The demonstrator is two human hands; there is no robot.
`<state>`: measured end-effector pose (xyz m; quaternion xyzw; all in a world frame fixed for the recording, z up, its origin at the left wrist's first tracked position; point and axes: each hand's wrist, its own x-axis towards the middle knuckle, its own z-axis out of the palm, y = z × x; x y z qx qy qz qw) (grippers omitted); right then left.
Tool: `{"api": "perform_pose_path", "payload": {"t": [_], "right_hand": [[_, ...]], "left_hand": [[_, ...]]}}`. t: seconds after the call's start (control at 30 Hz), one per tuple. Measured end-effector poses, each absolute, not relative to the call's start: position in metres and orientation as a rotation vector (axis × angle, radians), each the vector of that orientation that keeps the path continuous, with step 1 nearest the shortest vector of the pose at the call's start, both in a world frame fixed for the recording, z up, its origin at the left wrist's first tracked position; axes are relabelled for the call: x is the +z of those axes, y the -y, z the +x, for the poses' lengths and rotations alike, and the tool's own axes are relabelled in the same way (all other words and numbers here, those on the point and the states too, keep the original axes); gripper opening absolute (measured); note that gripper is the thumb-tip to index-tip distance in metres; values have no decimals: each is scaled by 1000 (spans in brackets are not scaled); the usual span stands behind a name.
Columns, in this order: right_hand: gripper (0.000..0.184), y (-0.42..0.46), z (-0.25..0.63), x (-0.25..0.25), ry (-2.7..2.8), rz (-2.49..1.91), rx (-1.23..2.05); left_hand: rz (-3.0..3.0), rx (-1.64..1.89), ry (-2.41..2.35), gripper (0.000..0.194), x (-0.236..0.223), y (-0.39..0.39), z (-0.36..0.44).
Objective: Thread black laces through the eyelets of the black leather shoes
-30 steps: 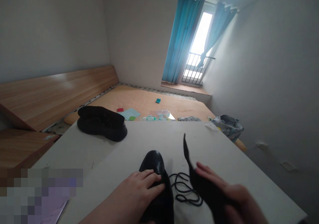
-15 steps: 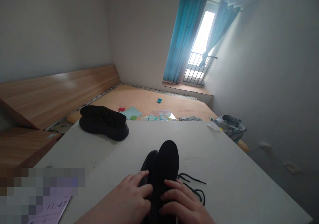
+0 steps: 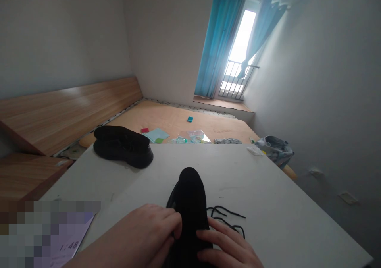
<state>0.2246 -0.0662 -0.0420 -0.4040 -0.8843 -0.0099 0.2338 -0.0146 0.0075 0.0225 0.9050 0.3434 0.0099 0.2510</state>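
A black shoe [image 3: 170,201] rests on the white table in front of me, mostly hidden beneath a matte black insole [image 3: 192,196] lying lengthwise over it. My left hand [image 3: 151,230] is closed at the left edge, its fingers curled against the insole and the shoe's side. From the right, my right hand [image 3: 228,244] has its fingers bent over the insole's edge; its thumb is out of sight. Loose black laces [image 3: 228,216] trail onto the table at the right. A second black shoe [image 3: 122,147] lies at the table's far left, with another flat black insole on top.
The white table [image 3: 268,204] ends at a bed [image 3: 166,111] scattered with small packets and cloths. A phone-like screen [image 3: 71,236] is at the near left, partly blurred out. By the right edge stand a grey bag [image 3: 275,149] and a small clear packet [image 3: 255,151].
The insole's far end has swung left and now covers more of the shoe. My left hand has curled its fingers in, and my right hand has shifted slightly right and down.
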Motion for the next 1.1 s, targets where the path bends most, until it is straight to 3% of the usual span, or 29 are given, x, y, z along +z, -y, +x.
{"api": "perform_pose_path", "payload": {"t": [0.3, 0.47, 0.63, 0.7, 0.87, 1.0, 1.1], "right_hand": [[32, 55, 219, -82, 2311, -1070, 25], [62, 68, 241, -85, 2150, -1513, 147], [93, 72, 285, -128, 2083, -2010, 136], [87, 70, 292, -146, 2070, -2058, 148], [22, 64, 278, -161, 1892, -1957, 31], [18, 62, 263, -155, 1781, -1788, 142], [28, 63, 259, -135, 1639, -1774, 286]], "left_hand": [[2461, -36, -928, 25, 23, -5, -12], [2474, -37, -939, 40, 18, -3, -2], [2475, -83, -992, 46, 13, -1, 6], [2459, -113, -1007, 47, 12, 0, 9], [2433, -216, -1059, 49, 12, 3, 13], [2453, -277, -1098, 49, 10, 5, 13], [2462, -300, -1092, 50, 9, 6, 13]]}}
